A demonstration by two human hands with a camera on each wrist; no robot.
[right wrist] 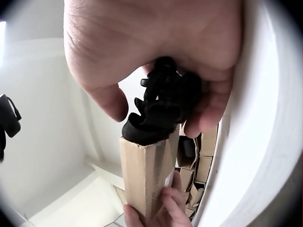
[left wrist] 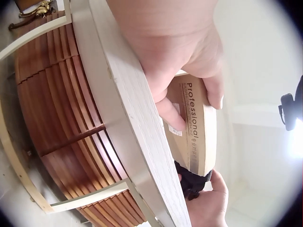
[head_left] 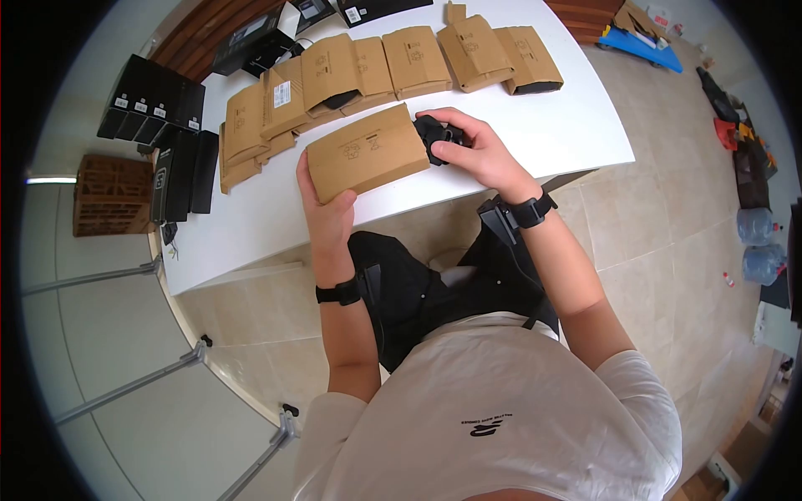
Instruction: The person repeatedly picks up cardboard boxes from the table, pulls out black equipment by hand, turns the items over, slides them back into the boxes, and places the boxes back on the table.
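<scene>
While left hand [head_left: 327,219] clamps the cardboard box [head_left: 368,152] by its near end, right hand [head_left: 478,149] grips a black item [head_left: 434,136], probably strapped gear, at the box's open far end.

Flat brown cardboard box [head_left: 366,152], printed symbols on top face, lying on the white table edge, long axis running 8 to 2 o'clock. Open at its 2 o'clock end. Black bundled item [head_left: 434,136] (strap-like, details unclear) sitting partly inside that opening.
</scene>
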